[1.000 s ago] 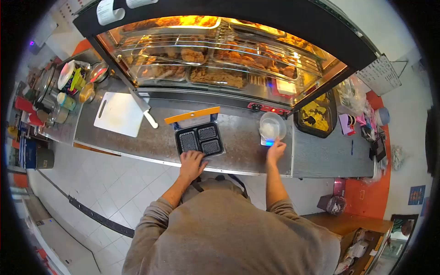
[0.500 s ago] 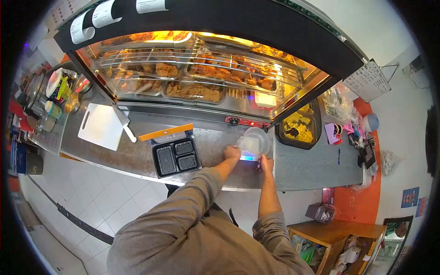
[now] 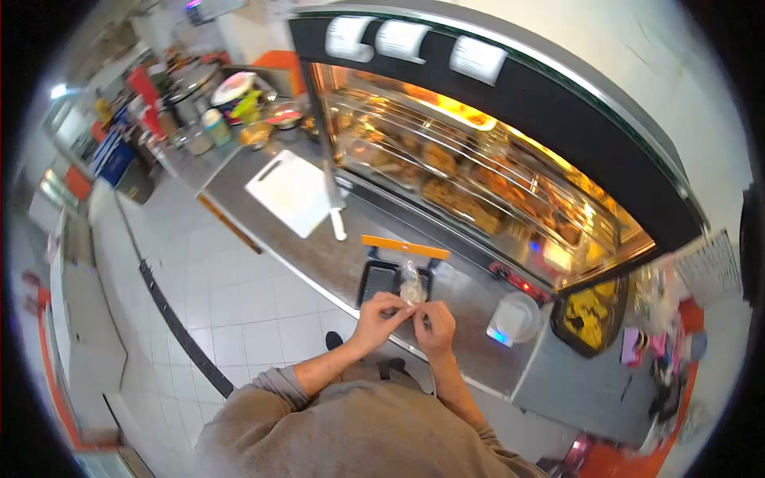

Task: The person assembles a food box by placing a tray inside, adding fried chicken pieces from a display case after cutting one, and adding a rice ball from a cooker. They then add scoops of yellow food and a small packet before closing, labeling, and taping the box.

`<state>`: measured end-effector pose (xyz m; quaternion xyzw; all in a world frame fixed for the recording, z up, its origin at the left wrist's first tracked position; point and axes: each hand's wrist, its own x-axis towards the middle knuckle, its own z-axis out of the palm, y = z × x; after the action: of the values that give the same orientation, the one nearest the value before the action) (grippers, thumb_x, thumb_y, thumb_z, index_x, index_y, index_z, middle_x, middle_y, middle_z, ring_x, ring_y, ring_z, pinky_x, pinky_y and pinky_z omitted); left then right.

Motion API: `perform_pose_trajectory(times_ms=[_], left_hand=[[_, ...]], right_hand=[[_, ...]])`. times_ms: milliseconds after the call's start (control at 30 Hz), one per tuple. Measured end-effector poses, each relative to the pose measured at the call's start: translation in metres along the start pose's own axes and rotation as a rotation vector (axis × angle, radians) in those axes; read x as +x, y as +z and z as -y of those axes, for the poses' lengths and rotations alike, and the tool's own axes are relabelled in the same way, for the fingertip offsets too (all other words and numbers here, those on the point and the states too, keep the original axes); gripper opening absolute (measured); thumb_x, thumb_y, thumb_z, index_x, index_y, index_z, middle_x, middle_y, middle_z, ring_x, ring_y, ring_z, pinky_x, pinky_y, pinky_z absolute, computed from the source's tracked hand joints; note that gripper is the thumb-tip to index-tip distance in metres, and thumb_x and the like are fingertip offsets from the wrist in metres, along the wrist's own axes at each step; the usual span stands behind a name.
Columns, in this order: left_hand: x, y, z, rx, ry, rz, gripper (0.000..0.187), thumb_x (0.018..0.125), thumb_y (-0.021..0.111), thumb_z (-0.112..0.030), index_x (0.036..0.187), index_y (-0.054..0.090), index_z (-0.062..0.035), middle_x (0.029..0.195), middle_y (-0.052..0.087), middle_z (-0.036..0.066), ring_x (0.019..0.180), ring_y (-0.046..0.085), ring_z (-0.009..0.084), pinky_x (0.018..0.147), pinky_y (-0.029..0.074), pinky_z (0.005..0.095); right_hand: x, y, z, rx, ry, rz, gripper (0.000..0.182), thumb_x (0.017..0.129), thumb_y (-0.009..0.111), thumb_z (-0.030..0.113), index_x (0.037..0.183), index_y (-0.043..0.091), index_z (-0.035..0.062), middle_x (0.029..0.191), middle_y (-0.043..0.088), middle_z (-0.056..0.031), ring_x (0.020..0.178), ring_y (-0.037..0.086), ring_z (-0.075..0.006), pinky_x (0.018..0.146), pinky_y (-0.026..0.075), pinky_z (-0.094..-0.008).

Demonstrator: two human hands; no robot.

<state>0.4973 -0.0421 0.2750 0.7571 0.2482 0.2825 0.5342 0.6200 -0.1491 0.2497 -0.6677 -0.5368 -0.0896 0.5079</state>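
Observation:
In front of my body, my left hand [image 3: 381, 320] and my right hand [image 3: 436, 327] meet fingertip to fingertip. Between them they pinch the near end of a small clear plastic bag [image 3: 411, 288] with something pale inside. The bag is over the right part of a black compartment tray [image 3: 378, 280] on the counter, which the hands and bag partly cover. Behind the tray stands an orange-topped bar [image 3: 405, 246] on dark supports. To the right, a clear round plastic bowl [image 3: 518, 315] sits on a small scale with a lit blue display [image 3: 500, 337].
A heated display case [image 3: 478, 159] with trays of fried food lines the counter's back. On the left lie a white cutting board [image 3: 291, 193] and a knife [image 3: 338, 221]. A black pan of yellow food [image 3: 590, 315] stands at the right.
Both hands have left the scale and bowl and moved left to the black tray, where they now hold the small plastic bag. My view has turned.

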Motion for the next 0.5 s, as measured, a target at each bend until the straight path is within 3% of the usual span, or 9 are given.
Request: perform_pose_trajectory(times_ms=[33,100,133,267,300,333,367,433,500], left_hand=[[-0.005,-0.019,-0.004,0.051,0.164,-0.104,0.019,0.08,0.071,-0.012,0.092,0.068,0.0024,0.09,0.06,0.007,0.088,0.056,0.0137,0.071,0.045,0.0267],[-0.013,-0.057,-0.016,0.033,0.146,-0.394,0.02,0.076,0.074,-0.011,0.091,0.067,0.0004,0.094,0.058,0.011,0.09,0.056,0.0201,0.076,0.044,0.0321],[-0.018,-0.074,-0.013,0.003,0.094,-0.372,0.019,0.076,0.074,-0.009,0.088,0.063,0.0013,0.088,0.058,0.01,0.086,0.058,0.0203,0.075,0.046,0.0325],[-0.058,-0.131,0.026,-0.157,-0.086,-0.274,0.014,0.077,0.072,-0.005,0.083,0.061,-0.0005,0.085,0.059,0.009,0.081,0.059,0.0199,0.071,0.048,0.033],[-0.066,-0.143,0.014,-0.012,-0.073,-0.448,0.011,0.077,0.07,-0.002,0.082,0.061,-0.0013,0.083,0.059,0.008,0.078,0.06,0.0204,0.069,0.049,0.0333],[-0.073,-0.156,0.011,0.135,-0.057,-0.618,0.01,0.076,0.068,0.001,0.081,0.06,-0.002,0.081,0.059,0.007,0.076,0.061,0.021,0.067,0.049,0.0337],[-0.081,-0.172,0.018,0.141,-0.041,-0.606,0.01,0.076,0.068,0.001,0.081,0.06,-0.002,0.081,0.059,0.007,0.076,0.061,0.021,0.067,0.049,0.0337],[-0.095,-0.206,0.035,0.53,0.11,-0.648,0.012,0.073,0.069,0.002,0.08,0.06,-0.0023,0.078,0.058,0.009,0.076,0.059,0.026,0.069,0.047,0.0368],[-0.109,-0.242,0.037,0.657,0.121,-0.712,0.011,0.072,0.069,-0.001,0.078,0.061,-0.0041,0.079,0.059,0.009,0.078,0.057,0.0271,0.07,0.045,0.0383]], right_hand=[[0.005,0.012,0.004,0.033,-0.033,0.019,0.02,0.079,0.071,0.003,0.096,0.059,0.0017,0.081,0.063,-0.0083,0.073,0.062,-0.0159,0.065,0.049,-0.0296],[0.018,0.029,0.027,0.509,0.432,0.178,0.014,0.082,0.07,0.002,0.093,0.061,0.0011,0.076,0.064,-0.0047,0.069,0.06,-0.0103,0.06,0.048,-0.0248],[0.022,0.043,0.033,0.767,0.53,0.228,0.01,0.085,0.068,0.002,0.09,0.06,0.0,0.074,0.063,-0.0024,0.07,0.06,-0.0068,0.061,0.048,-0.0222],[0.043,0.089,0.073,1.02,0.594,0.487,0.015,0.086,0.068,0.003,0.078,0.055,0.0006,0.077,0.063,-0.0036,0.071,0.059,-0.0066,0.06,0.048,-0.0218],[0.042,0.112,0.081,0.849,0.562,0.416,0.019,0.084,0.069,0.004,0.073,0.054,0.0025,0.075,0.062,-0.0037,0.064,0.06,-0.0103,0.055,0.047,-0.024],[0.042,0.128,0.085,0.5,0.231,0.342,0.02,0.082,0.07,0.007,0.071,0.054,0.0041,0.072,0.059,-0.0048,0.06,0.06,-0.015,0.052,0.047,-0.027],[0.049,0.14,0.1,0.146,-0.082,0.252,0.021,0.081,0.07,0.01,0.069,0.053,0.0057,0.069,0.056,-0.0059,0.056,0.059,-0.0198,0.049,0.047,-0.0301],[0.045,0.177,0.123,0.103,-0.165,0.222,0.021,0.081,0.07,0.013,0.068,0.053,0.0073,0.067,0.053,-0.0075,0.056,0.058,-0.0238,0.049,0.046,-0.0331],[0.032,0.213,0.137,0.056,-0.249,0.197,0.022,0.08,0.069,0.017,0.068,0.054,0.0089,0.065,0.05,-0.0092,0.055,0.056,-0.0279,0.048,0.046,-0.0361]])
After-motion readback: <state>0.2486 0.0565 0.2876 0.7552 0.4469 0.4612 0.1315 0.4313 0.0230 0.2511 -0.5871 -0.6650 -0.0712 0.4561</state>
